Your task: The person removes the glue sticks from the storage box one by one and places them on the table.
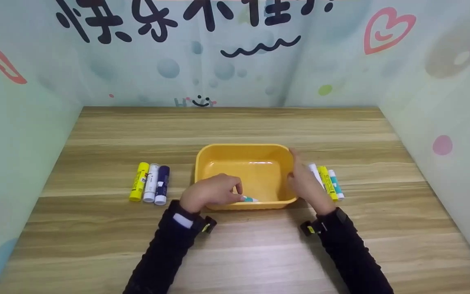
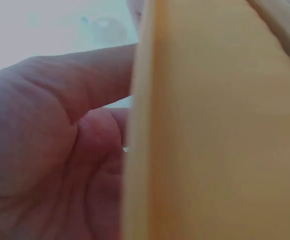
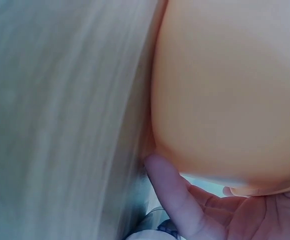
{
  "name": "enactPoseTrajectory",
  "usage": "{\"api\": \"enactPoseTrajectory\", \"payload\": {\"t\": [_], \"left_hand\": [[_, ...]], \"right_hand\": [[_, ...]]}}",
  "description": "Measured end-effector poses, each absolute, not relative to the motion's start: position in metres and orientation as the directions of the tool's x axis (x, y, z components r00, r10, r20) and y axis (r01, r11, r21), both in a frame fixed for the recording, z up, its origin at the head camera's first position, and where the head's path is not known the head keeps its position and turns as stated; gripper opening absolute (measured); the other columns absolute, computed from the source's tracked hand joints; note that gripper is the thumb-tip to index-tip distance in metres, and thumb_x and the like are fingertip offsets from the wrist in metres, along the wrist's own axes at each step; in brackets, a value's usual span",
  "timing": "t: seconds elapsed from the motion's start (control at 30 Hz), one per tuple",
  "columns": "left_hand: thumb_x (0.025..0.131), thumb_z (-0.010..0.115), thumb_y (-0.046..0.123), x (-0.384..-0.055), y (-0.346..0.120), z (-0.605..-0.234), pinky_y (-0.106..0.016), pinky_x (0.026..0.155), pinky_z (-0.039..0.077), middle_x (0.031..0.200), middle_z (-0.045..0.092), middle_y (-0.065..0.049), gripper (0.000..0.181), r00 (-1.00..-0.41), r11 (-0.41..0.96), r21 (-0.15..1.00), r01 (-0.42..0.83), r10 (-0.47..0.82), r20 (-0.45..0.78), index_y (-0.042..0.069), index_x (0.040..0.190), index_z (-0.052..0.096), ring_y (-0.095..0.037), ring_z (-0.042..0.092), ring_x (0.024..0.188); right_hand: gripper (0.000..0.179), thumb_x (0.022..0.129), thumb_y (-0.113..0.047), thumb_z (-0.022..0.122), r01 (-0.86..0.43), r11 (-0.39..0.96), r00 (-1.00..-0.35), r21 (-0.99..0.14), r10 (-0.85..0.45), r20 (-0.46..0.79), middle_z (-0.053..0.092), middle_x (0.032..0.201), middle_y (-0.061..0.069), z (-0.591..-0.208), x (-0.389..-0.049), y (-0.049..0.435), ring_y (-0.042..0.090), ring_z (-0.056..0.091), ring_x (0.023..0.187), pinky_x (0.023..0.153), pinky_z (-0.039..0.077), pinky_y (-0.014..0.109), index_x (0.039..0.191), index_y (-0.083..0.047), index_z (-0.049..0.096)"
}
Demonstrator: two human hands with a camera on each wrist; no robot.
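Observation:
A yellow plastic basin [image 1: 243, 152] sits mid-table in the head view. Reaching over its near left rim, my left hand [image 1: 216, 190] has thumb and index finger at a small white-and-teal glue stick [image 1: 250, 199] on the basin floor, seemingly pinching it. The basin's near wall [image 2: 225, 120] hides those fingertips in the left wrist view. My right hand [image 1: 306, 181] grips the basin's right end, with one finger stretched along the rim. From the right wrist view, a digit [image 3: 170, 187] presses low on the basin's outer wall [image 3: 225, 100].
Left of the basin lie a yellow glue stick [image 1: 139, 181], a white one [image 1: 151, 183] and a dark blue one [image 1: 162, 185]. Beside my right hand are a white stick [image 1: 315, 173], a yellow one [image 1: 327, 183] and a teal-and-white one [image 1: 336, 184]. Printed fabric walls [image 1: 235, 77] enclose the wooden table [image 1: 235, 253].

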State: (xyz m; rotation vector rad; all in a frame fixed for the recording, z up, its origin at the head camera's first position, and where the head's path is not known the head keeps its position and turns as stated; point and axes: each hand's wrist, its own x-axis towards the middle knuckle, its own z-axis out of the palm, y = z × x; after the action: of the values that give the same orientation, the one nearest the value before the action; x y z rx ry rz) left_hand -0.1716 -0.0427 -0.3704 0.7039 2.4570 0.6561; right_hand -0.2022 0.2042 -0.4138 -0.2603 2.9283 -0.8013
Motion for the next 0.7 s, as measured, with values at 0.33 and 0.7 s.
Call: {"api": "enactPoseTrajectory", "payload": {"t": [0.33, 0.7], "left_hand": [[0.088, 0.063, 0.020, -0.170, -0.054, -0.356, -0.029, 0.072, 0.044, 0.088, 0.059, -0.005, 0.017, -0.808, 0.741, 0.577, 0.343, 0.546, -0.222, 0.005, 0.095, 0.060, -0.018, 0.051, 0.079], [0.091, 0.058, 0.022, -0.167, -0.097, -0.332, -0.028, 0.068, 0.043, 0.090, 0.058, -0.007, 0.018, -0.887, 0.761, 0.623, 0.183, 0.401, -0.230, 0.007, 0.098, 0.055, -0.020, 0.050, 0.078]], "right_hand": [[0.065, 0.087, -0.001, 0.040, -0.159, 0.847, -0.980, -0.507, -0.197, -0.021, 0.060, 0.101, 0.030, -0.414, -0.201, 0.204, 0.035, 0.058, 0.083, 0.075, 0.049, 0.046, 0.145, 0.000, 0.012], [0.064, 0.087, -0.002, 0.039, -0.142, 0.853, -0.982, -0.502, -0.186, -0.037, 0.059, 0.099, 0.031, -0.414, -0.202, 0.204, 0.034, 0.057, 0.081, 0.073, 0.048, 0.045, 0.145, 0.000, 0.011]]}}
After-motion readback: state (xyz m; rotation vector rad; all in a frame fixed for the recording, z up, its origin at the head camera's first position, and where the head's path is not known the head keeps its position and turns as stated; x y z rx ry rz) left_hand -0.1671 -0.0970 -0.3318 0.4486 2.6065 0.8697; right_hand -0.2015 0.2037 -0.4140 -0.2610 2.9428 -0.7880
